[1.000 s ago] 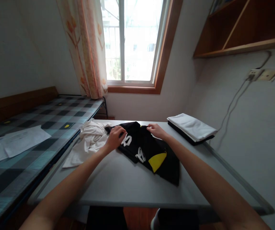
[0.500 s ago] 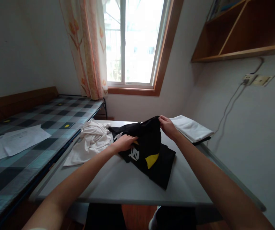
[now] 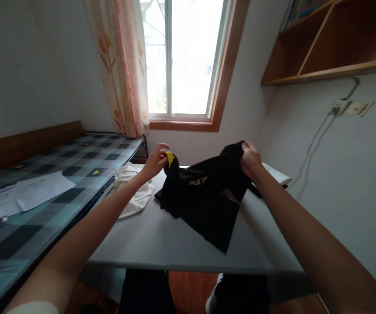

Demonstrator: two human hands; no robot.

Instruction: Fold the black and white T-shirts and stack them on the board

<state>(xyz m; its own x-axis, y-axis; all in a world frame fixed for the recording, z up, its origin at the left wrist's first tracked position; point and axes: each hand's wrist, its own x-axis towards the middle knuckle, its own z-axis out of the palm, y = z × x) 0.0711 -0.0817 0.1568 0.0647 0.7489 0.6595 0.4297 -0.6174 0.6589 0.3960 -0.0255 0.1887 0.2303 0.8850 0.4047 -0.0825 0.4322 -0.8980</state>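
A black T-shirt [image 3: 201, 192] with small white lettering and a yellow patch is stretched between my two hands. My left hand [image 3: 157, 161] pinches its left end, where the yellow part shows. Farther right, my right hand [image 3: 251, 160] grips the opposite upper edge and holds it up off the table. The lower part of the black cloth still lies on the white table [image 3: 142, 244]. Whether that lower part is the same garment or another under it, I cannot tell. A crumpled white cloth [image 3: 137, 203] lies on the table, partly hidden behind my left forearm.
Folded white cloth [image 3: 276, 173] lies at the table's back right, partly behind my right hand. A bed with a checked mattress [image 3: 76, 157] and loose papers [image 3: 34, 192] stands on the left. A wooden shelf [image 3: 325, 72] and a socket with a cable [image 3: 340, 106] are on the right wall.
Both hands have risen and moved apart, left hand to the left and right hand to the right. The black T-shirt has been lifted and spread; its large white print is no longer visible.
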